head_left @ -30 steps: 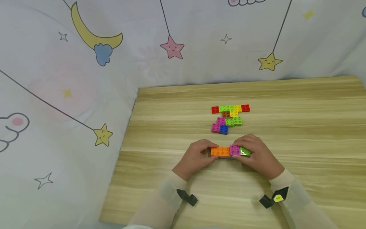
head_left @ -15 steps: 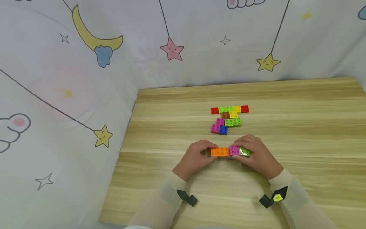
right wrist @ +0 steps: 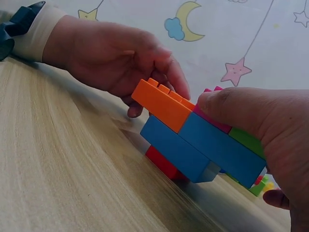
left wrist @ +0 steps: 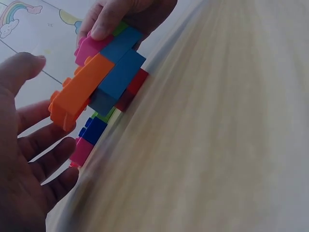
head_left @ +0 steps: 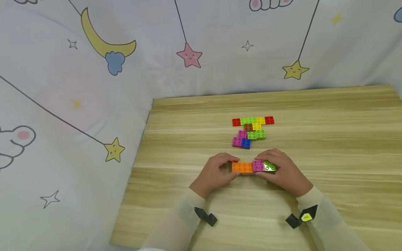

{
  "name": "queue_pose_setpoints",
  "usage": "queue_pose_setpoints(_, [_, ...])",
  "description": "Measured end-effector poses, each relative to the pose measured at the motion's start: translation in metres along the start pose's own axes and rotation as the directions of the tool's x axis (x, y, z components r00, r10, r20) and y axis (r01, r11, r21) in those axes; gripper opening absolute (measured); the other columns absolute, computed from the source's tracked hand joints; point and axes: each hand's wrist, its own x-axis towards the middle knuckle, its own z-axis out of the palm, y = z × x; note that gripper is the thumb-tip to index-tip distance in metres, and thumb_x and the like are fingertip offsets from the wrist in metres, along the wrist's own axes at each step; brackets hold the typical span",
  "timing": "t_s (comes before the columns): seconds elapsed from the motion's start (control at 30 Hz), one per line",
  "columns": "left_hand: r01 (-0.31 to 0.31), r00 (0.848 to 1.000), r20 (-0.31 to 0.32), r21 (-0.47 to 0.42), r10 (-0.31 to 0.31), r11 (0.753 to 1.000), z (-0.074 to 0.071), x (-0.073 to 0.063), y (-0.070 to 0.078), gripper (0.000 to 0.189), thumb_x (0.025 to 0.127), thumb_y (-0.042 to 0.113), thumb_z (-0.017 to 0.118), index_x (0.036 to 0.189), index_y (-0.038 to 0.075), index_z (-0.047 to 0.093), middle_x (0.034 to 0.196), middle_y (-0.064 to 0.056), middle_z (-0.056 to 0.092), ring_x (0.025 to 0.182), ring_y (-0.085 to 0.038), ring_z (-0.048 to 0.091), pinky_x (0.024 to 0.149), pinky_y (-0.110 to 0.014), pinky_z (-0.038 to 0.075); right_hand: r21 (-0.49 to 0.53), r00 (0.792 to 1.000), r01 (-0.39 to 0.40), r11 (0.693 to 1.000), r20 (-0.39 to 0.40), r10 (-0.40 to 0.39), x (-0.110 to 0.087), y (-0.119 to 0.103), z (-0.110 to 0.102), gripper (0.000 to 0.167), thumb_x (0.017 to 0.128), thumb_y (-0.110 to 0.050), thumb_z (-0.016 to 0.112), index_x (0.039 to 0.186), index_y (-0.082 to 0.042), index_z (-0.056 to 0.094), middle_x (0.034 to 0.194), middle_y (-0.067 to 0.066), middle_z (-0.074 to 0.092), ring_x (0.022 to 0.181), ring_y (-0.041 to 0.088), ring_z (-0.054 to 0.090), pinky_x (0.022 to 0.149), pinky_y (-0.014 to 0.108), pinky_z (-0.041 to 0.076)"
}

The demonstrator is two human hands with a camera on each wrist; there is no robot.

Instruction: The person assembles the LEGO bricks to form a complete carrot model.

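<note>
A stepped stack of toy building bricks stands near the table's middle. Its top row has an orange brick [head_left: 242,167], a pink brick [head_left: 258,166] and a green brick [head_left: 270,166]. Below them, in the right wrist view, come an upper blue brick [right wrist: 222,147], a lower blue brick [right wrist: 174,149] and a red brick [right wrist: 163,163] at the bottom. My right hand [head_left: 283,170] pinches the stack's right part, thumb against the pink brick. Around the orange end, my left hand [head_left: 216,172] is loosely spread; its thumb [left wrist: 24,70] stands apart from the brick in the left wrist view.
Behind the stack, flat rows of bricks lie on the wooden table [head_left: 176,139]: a red brick [head_left: 236,122], a brown brick [head_left: 248,127], a dark blue brick [head_left: 246,143] and several others. A white patterned cloth [head_left: 220,76] hangs along the table's back and left.
The right thumb has slipped slightly toward the near side of the pink brick, baring more of its top. The stack and the rows behind stay in place.
</note>
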Motion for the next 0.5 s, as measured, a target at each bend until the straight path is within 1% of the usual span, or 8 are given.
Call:
queue_pose_setpoints(0.13, [0.041, 0.997, -0.059, -0.031, -0.042, 0.999, -0.007, 0.010, -0.010, 0.032, 0.093, 0.023, 0.078, 0.123, 0.012, 0.074, 0.119, 0.001, 0.072, 0.106, -0.015, 0.062, 0.093, -0.034, 0.053, 0.009, 1.000, -0.012, 1.000, -0.004, 0.012, -0.001, 0.001, -0.001, 0.041, 0.078, -0.025, 0.093, 0.115, -0.024, 0.075, 0.116, -0.009, 0.070, 0.110, 0.014, 0.061, 0.096, 0.038, 0.052])
queue_pose_setpoints(0.23, [0.085, 0.991, -0.102, -0.039, -0.088, 0.996, -0.013, 0.022, -0.019, 0.033, 0.093, 0.024, 0.078, 0.124, 0.013, 0.074, 0.121, 0.003, 0.071, 0.110, -0.016, 0.062, 0.098, -0.037, 0.052, 0.022, 1.000, -0.013, 1.000, 0.000, 0.013, -0.002, 0.003, -0.001, 0.041, 0.078, -0.024, 0.093, 0.115, -0.024, 0.075, 0.116, -0.008, 0.070, 0.110, 0.015, 0.061, 0.095, 0.041, 0.052])
queue_pose_setpoints(0.3, [0.126, 0.984, -0.120, -0.037, -0.130, 0.991, -0.017, 0.031, -0.026, 0.035, 0.092, 0.026, 0.080, 0.125, 0.016, 0.074, 0.123, 0.007, 0.070, 0.113, -0.015, 0.061, 0.101, -0.038, 0.051, 0.029, 1.000, -0.014, 0.999, 0.004, 0.014, -0.002, 0.004, 0.000, 0.041, 0.079, -0.024, 0.093, 0.115, -0.024, 0.075, 0.117, -0.008, 0.070, 0.110, 0.015, 0.061, 0.095, 0.041, 0.052])
queue_pose_setpoints(0.4, [0.186, 0.976, -0.115, -0.007, -0.186, 0.982, -0.022, 0.046, -0.034, 0.039, 0.089, 0.028, 0.083, 0.126, 0.021, 0.074, 0.125, 0.012, 0.068, 0.117, -0.013, 0.059, 0.104, -0.038, 0.049, 0.051, 1.000, -0.024, 0.998, 0.011, 0.023, -0.002, 0.004, 0.000, 0.042, 0.079, -0.026, 0.093, 0.116, -0.026, 0.075, 0.118, -0.010, 0.069, 0.111, 0.015, 0.060, 0.096, 0.038, 0.052])
queue_pose_setpoints(0.5, [0.220, 0.974, -0.069, 0.065, -0.216, 0.973, -0.024, 0.059, -0.038, 0.043, 0.087, 0.032, 0.084, 0.128, 0.025, 0.073, 0.129, 0.014, 0.067, 0.121, -0.012, 0.056, 0.106, -0.037, 0.047, 0.070, 0.999, -0.033, 0.997, 0.009, 0.033, -0.002, 0.003, 0.000, 0.043, 0.078, -0.028, 0.093, 0.117, -0.028, 0.074, 0.119, -0.012, 0.068, 0.112, 0.013, 0.059, 0.097, 0.034, 0.051])
